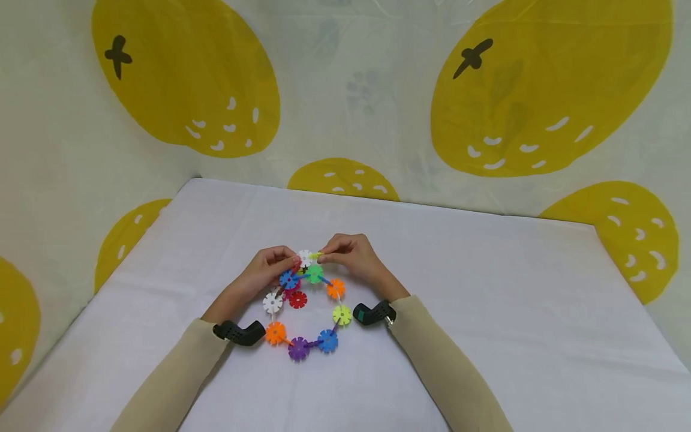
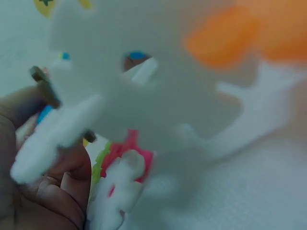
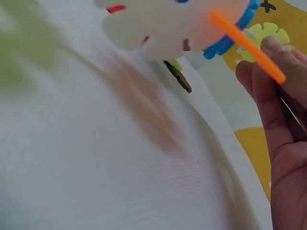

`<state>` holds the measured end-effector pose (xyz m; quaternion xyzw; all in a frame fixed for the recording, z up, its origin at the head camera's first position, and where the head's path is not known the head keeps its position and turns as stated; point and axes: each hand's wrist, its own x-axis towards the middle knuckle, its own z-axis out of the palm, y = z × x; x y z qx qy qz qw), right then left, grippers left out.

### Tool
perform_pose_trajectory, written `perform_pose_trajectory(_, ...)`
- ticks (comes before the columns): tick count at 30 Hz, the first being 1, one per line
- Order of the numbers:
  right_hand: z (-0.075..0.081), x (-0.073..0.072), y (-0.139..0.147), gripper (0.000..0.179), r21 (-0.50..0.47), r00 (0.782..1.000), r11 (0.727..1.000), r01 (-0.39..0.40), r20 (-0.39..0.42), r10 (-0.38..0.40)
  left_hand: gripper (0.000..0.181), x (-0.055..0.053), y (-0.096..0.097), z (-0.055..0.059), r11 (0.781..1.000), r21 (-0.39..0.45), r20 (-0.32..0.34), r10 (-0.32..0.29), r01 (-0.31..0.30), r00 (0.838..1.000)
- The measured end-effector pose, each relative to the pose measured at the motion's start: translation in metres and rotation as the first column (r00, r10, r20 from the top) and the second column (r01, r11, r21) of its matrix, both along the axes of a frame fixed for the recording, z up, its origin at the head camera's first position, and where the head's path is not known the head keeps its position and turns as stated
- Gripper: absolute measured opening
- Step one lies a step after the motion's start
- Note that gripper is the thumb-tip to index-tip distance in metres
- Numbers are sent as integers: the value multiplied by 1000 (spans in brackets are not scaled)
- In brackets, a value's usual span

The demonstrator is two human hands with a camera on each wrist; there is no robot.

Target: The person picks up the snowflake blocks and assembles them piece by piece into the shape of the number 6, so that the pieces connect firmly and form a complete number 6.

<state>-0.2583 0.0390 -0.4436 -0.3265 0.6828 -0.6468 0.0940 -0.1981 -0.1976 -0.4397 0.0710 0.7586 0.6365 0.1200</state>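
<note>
A ring of interlocking plastic snowflake discs hangs between the two hands, with a purple disc (image 1: 299, 348) at its near side and a green disc (image 1: 315, 274) at its far side. The left hand (image 1: 267, 267) grips the ring's far left part, by a blue disc (image 1: 288, 279) and a white disc (image 1: 305, 258). Between thumb and fingers, the right hand (image 1: 351, 252) pinches a yellow snowflake disc (image 3: 264, 36), edge against the white disc in the head view. Inside the ring's left side sits a red disc (image 1: 297, 300). Discs close to the lens hide much of the left fingers.
A white cloth covers the table (image 1: 486, 312). Behind it hangs a pale curtain (image 1: 356, 90) with large yellow fruit prints. Each wrist carries a black camera mount, one on the left (image 1: 239, 333) and one on the right (image 1: 373, 313), both near the ring.
</note>
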Motion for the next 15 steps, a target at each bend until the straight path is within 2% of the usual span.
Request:
perform_pose_trajectory(7, -1, -1, -3, 12, -22, 998, 998, -64, -4, 64, 24, 0, 2, 0, 1000, -10, -22, 15, -15, 1000)
perform_pose_trajectory(15, -4, -3, -5, 18, 141, 998, 988, -57, 12, 55, 15, 2, -2, -1, 996, 86, -51, -14, 19, 999)
